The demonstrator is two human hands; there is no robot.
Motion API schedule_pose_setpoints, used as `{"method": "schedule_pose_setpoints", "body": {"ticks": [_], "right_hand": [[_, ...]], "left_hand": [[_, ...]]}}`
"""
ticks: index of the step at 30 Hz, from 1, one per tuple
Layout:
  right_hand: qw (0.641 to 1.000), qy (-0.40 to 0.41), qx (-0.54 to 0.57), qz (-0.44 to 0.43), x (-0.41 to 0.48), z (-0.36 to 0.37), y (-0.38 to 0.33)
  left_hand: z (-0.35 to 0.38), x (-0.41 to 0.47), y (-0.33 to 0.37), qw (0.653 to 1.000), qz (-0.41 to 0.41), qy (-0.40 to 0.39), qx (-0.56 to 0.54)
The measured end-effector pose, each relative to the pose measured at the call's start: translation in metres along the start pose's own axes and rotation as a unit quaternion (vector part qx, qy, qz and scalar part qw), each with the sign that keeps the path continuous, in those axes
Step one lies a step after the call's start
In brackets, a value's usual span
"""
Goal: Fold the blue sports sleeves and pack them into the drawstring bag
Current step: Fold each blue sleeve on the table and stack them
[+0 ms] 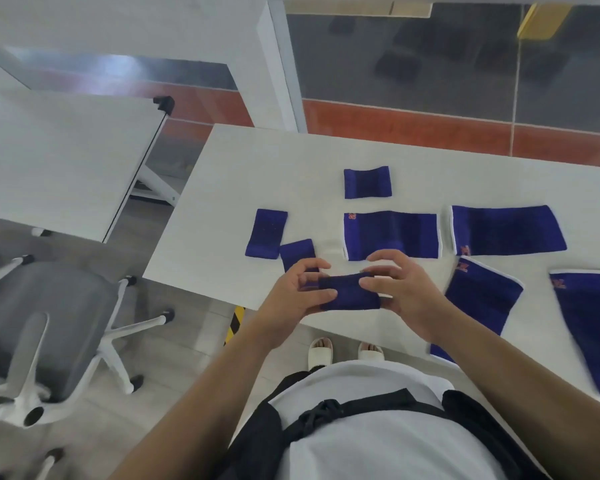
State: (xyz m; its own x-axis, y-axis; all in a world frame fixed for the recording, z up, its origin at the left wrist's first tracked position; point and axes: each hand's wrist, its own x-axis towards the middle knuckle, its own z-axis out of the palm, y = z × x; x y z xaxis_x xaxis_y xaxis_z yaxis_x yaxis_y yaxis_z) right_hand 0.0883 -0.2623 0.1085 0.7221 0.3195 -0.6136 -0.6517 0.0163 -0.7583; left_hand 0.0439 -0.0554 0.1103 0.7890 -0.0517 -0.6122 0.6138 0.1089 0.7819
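Observation:
Above the near edge of the white table (222,202), both hands hold a small blue sleeve (347,293). My left hand (300,292) grips its left end. My right hand (400,289) pinches its right end. Several other blue sleeves lie flat on the table: a small one (367,181) at the back, one (266,233) at the left, another (297,252) partly behind my left hand, a wide one (392,234) in the middle, and larger ones (508,230) (482,294) (593,327) to the right. No drawstring bag is clearly in view.
A grey office chair (39,327) with a white base stands on the floor to the left. A second white table (59,157) is at the far left. A small pale object (330,245) lies beside the middle sleeve. My feet in white slippers (321,351) show under the table edge.

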Motion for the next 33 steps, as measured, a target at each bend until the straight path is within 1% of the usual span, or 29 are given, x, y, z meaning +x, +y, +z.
{"method": "schedule_pose_setpoints", "body": {"ticks": [3,5,10,13,15,17,19,21,24,27,30,33], "right_hand": [[0.997,-0.036,-0.032,0.060,0.005,0.006,0.011],[0.995,-0.057,-0.046,0.068,0.009,0.011,0.016],[0.982,-0.086,-0.169,-0.002,0.020,0.027,0.022],[0.980,-0.076,-0.185,-0.025,0.026,0.038,0.023],[0.985,-0.058,-0.159,-0.023,0.028,0.047,0.024],[0.991,-0.032,-0.129,-0.013,0.032,0.058,0.026],[0.995,-0.010,-0.097,0.012,0.039,0.070,0.027],[0.997,0.003,-0.046,0.054,0.047,0.084,0.025],[0.993,0.011,0.044,0.110,0.055,0.105,0.023],[0.983,0.029,0.131,0.122,0.061,0.129,0.026],[0.977,0.100,0.153,0.106,0.072,0.152,0.030],[0.976,0.162,0.105,0.100,0.082,0.170,0.037]], "left_hand": [[-0.005,-0.008,-0.010,0.999,-0.003,0.045,0.001],[-0.011,-0.015,-0.018,0.998,-0.006,0.068,-0.005],[-0.021,-0.028,-0.023,0.994,-0.056,0.089,0.010],[-0.028,-0.025,-0.024,0.991,-0.052,0.113,0.046],[-0.037,-0.018,-0.024,0.990,-0.047,0.117,0.062],[-0.050,-0.010,-0.023,0.991,-0.043,0.112,0.052],[-0.065,-0.001,-0.020,0.993,-0.043,0.103,0.047],[-0.085,0.006,-0.015,0.994,-0.037,0.095,0.027],[-0.114,0.017,-0.002,0.997,-0.028,0.076,-0.020],[-0.134,0.030,0.004,0.997,-0.035,0.047,-0.043],[-0.152,0.038,-0.001,0.998,-0.045,0.001,-0.050],[-0.170,0.042,-0.010,0.999,-0.033,-0.029,-0.019]]}}
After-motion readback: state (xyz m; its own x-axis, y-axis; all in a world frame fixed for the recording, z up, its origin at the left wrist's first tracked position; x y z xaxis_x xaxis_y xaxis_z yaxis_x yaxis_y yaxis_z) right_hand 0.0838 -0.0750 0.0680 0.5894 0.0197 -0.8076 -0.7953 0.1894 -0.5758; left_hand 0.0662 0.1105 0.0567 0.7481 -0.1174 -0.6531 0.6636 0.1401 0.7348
